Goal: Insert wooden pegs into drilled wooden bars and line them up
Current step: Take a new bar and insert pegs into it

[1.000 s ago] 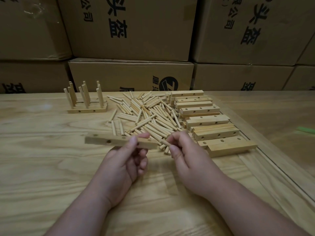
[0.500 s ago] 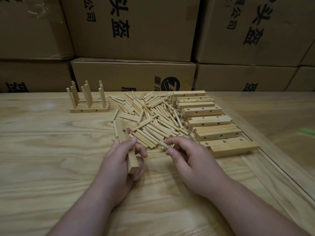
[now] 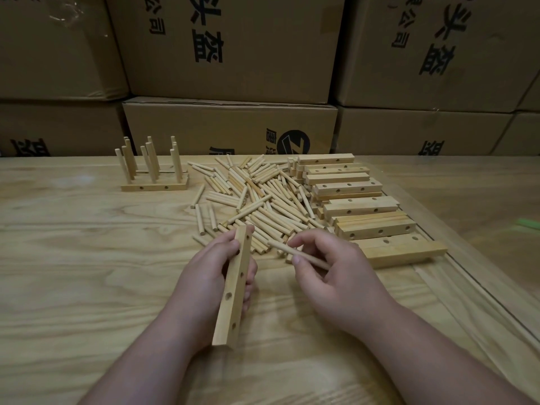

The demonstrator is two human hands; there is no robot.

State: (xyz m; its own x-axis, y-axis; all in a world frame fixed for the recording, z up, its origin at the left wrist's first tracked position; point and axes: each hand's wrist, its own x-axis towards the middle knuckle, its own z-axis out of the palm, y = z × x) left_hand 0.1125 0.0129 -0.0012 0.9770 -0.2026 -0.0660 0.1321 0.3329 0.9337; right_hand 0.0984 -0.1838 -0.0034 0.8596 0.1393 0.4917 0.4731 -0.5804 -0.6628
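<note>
Two parts are held: the pale drilled wooden bar (image 3: 233, 285) is gripped lengthwise, pointing away, in the left hand (image 3: 204, 276); the round wooden peg (image 3: 295, 254), pinched in the right hand (image 3: 336, 273), lies crosswise just right of its holes.

Stacked cardboard boxes (image 3: 230, 48); wooden table (image 3: 73, 258)

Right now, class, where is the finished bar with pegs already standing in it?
In the head view the pegged bar stands far left on the table, left of the loose peg pile, before the cardboard boxes.

Pale matt wood bar (image 3: 235, 285) and pegs (image 3: 263, 197) — grained wooden table (image 3: 87, 258), brown cardboard boxes (image 3: 230, 45)
</note>
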